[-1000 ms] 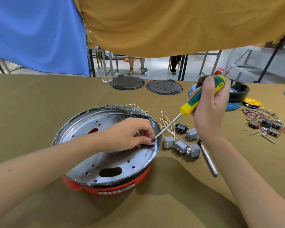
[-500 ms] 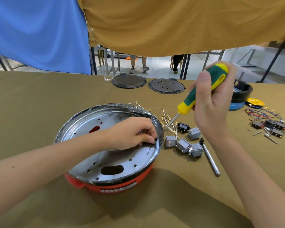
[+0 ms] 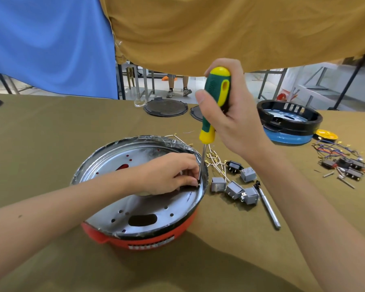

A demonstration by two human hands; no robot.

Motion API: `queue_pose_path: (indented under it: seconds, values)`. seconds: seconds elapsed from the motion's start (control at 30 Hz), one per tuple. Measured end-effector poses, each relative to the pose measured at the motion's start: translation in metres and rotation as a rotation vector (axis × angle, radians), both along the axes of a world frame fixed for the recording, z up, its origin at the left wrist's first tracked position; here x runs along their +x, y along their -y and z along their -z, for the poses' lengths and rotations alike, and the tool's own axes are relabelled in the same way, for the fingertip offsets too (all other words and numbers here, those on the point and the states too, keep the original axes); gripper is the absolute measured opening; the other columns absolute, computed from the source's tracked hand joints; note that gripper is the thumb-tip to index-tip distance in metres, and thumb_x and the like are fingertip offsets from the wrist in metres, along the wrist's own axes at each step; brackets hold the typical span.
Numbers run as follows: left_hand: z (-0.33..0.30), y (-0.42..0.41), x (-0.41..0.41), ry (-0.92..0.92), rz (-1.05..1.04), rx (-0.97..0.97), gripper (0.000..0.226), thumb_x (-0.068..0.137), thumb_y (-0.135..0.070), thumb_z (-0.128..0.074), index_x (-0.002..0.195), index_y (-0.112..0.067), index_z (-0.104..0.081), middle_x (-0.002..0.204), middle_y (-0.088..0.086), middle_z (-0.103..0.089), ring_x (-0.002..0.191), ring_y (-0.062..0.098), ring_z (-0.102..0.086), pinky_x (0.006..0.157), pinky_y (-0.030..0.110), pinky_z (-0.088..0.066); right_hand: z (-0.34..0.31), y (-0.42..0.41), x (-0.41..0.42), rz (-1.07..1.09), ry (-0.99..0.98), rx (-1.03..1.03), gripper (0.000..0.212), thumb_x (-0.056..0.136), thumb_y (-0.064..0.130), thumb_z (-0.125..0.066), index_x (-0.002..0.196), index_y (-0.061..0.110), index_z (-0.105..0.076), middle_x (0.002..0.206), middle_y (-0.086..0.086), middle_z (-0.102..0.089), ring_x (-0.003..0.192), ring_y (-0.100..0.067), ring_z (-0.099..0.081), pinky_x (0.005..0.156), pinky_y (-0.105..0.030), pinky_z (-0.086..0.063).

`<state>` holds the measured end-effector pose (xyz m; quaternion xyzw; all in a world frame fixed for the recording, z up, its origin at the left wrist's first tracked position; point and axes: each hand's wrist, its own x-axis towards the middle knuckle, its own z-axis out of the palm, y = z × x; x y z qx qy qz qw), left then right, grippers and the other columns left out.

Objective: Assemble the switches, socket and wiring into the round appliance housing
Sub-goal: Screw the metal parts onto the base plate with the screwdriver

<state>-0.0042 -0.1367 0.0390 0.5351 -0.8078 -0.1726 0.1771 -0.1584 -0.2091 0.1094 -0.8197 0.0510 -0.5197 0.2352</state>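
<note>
Beside housing (image 3: 139, 234): four grey switches (image 3: 234, 189); right hand (image 3: 234, 123) grips screwdriver (image 3: 214, 106); left hand (image 3: 167, 173) pinching, object unclear.

four grey switches (image 3: 234, 189), one black socket (image 3: 233, 165), two housings (image 3: 148, 239)

Left hand (image 3: 169, 173) palm down, fingertips pinched together, forearm reaching in from lower left, right hand (image 3: 230, 114) raised, fingers wrapped round a screwdriver (image 3: 214, 106) handle

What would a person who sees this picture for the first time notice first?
First the green and yellow screwdriver, held nearly upright in the right hand at the centre, tip down at the right rim of the red round housing. The left hand pinches something small at that tip. Grey switches lie on the table just right of the housing.
</note>
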Motion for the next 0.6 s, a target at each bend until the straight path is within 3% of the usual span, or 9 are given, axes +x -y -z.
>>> queue_pose_path:
  seconds: [0.2, 0.43, 0.53, 0.6]
  values:
    - [-0.004, -0.002, 0.003, -0.075, 0.032, 0.04, 0.027, 0.095, -0.02, -0.065, 0.081, -0.039, -0.053, 0.094, -0.012, -0.056, 0.085, 0.005, -0.056, 0.073, 0.012, -0.042, 0.001, -0.003, -0.002, 0.038, 0.014, 0.033, 0.021, 0.099, 0.017, -0.058, 0.106, 0.014, -0.038, 0.068, 0.011, -0.037, 0.056, -0.002, -0.037, 0.056, -0.013, -0.036]
    - [-0.002, -0.001, 0.004, -0.248, 0.001, 0.089, 0.008, 0.091, -0.017, -0.071, 0.085, -0.016, -0.067, 0.09, -0.004, -0.061, 0.079, 0.009, -0.062, 0.067, 0.024, -0.056, -0.002, -0.008, -0.003, 0.077, -0.023, 0.125, 0.028, 0.097, 0.024, -0.064, 0.101, 0.012, -0.039, 0.065, 0.013, -0.036, 0.056, -0.003, -0.037, 0.055, -0.014, -0.037]
    - [-0.001, -0.001, 0.005, -0.176, 0.015, 0.048, 0.01, 0.093, -0.02, -0.068, 0.09, -0.011, -0.07, 0.094, -0.004, -0.062, 0.084, 0.009, -0.063, 0.072, 0.021, -0.053, -0.009, -0.008, -0.004, 0.043, -0.122, 0.199, 0.031, 0.098, 0.026, -0.062, 0.12, 0.014, -0.043, 0.074, 0.01, -0.042, 0.065, -0.007, -0.045, 0.06, -0.028, -0.048]
    - [-0.001, -0.001, 0.007, -0.185, 0.009, 0.047, 0.012, 0.093, -0.021, -0.068, 0.092, -0.009, -0.071, 0.094, -0.005, -0.062, 0.084, 0.009, -0.063, 0.071, 0.019, -0.051, -0.017, -0.007, -0.007, -0.027, -0.201, 0.239, 0.038, 0.099, 0.019, -0.056, 0.134, 0.019, -0.041, 0.088, -0.005, -0.05, 0.082, -0.023, -0.057, 0.08, -0.046, -0.053]
